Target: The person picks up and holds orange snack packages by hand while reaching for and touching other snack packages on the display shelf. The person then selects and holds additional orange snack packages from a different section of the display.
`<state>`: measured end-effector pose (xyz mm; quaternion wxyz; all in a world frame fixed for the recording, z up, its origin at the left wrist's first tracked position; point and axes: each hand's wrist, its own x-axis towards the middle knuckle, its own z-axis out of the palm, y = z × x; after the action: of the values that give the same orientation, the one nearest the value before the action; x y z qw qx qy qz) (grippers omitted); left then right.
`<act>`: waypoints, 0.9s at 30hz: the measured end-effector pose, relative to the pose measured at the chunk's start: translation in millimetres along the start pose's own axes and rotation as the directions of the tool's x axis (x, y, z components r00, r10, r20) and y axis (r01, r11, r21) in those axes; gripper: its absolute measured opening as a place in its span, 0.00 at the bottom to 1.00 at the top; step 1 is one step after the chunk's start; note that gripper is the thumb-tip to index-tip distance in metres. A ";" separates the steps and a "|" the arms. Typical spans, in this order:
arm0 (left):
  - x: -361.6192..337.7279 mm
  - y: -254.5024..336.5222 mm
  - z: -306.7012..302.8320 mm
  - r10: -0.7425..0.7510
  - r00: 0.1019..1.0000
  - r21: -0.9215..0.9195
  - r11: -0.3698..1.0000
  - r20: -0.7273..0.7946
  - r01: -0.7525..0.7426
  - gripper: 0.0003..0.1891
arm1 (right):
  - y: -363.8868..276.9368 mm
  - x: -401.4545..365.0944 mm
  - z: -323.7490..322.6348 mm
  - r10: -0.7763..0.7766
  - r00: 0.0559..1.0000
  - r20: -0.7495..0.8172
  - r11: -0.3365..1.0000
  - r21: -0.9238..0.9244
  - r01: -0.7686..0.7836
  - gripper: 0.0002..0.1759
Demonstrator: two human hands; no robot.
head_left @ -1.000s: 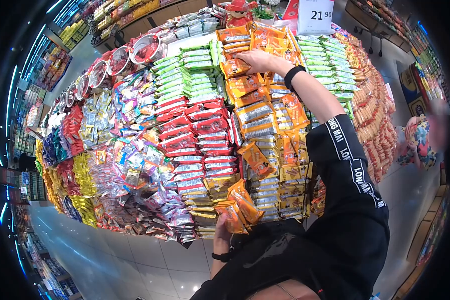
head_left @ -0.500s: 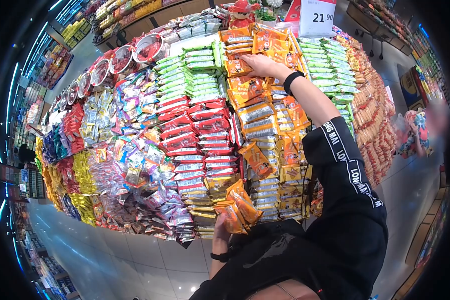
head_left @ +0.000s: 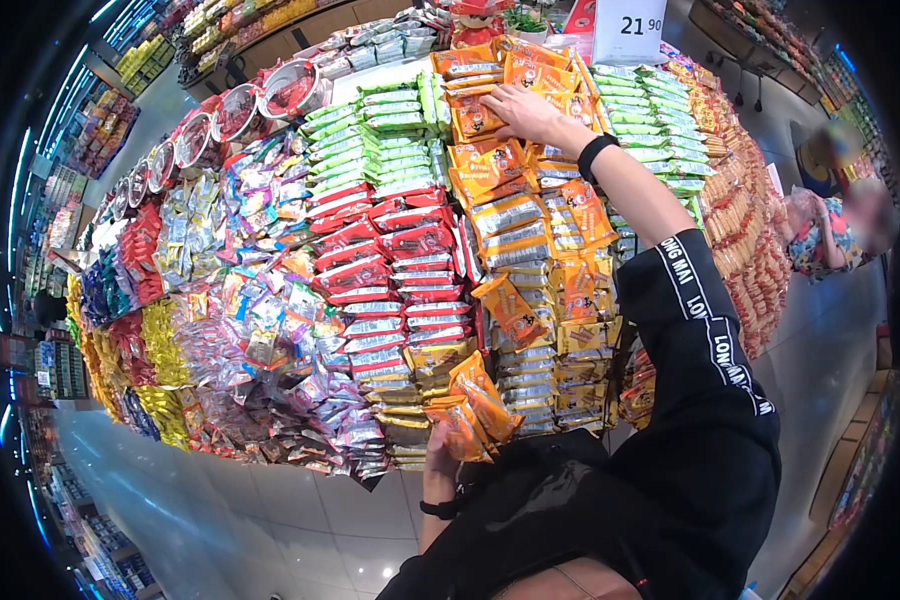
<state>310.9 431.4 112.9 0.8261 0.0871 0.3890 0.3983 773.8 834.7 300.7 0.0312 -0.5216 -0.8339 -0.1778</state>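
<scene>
My left hand (head_left: 439, 462) is closed around several orange snack packets (head_left: 470, 408) near the front edge of the display, close to my body. My right hand (head_left: 528, 113) reaches to the far end of the orange rows. Its fingers are stretched out over an orange packet (head_left: 473, 115) there, touching it without a visible grip. Between my hands, a loose orange packet (head_left: 511, 312) lies askew on top of the stacked rows. Red packets (head_left: 353, 277) are stacked in rows just left of the orange ones.
Green packets (head_left: 650, 118) stand in rows beneath a price sign (head_left: 630, 30). Round tubs (head_left: 292, 90) line the back left, and heaps of small wrapped candies (head_left: 260, 330) cover the left side. At the right, another person (head_left: 825, 235) stands beyond the display.
My right hand has shifted slightly toward the far end and right across the orange packets. My left hand keeps its packets in nearly the same place. The person at right has moved a little.
</scene>
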 end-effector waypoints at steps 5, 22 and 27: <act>-2.6 5.0 13.3 0.016 1.000 0.065 0.998 -0.002 -0.015 0.33 | -9.8 1.3 7.2 0.067 0.993 0.095 0.945 0.314 -0.094 0.34; -0.8 -0.5 6.8 0.027 1.000 0.013 1.000 0.008 -0.027 0.32 | -52.7 -27.3 -32.0 -0.317 0.946 0.065 0.922 0.255 0.291 0.31; -6.8 1.0 16.8 -0.029 0.999 0.035 0.999 0.036 0.028 0.33 | -52.5 -43.7 -20.6 -0.265 0.964 0.026 0.946 0.199 0.255 0.25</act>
<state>319.8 429.9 128.6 0.8371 0.1031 0.3817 0.3781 744.7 769.8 295.7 0.0362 -0.4060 -0.9092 -0.0845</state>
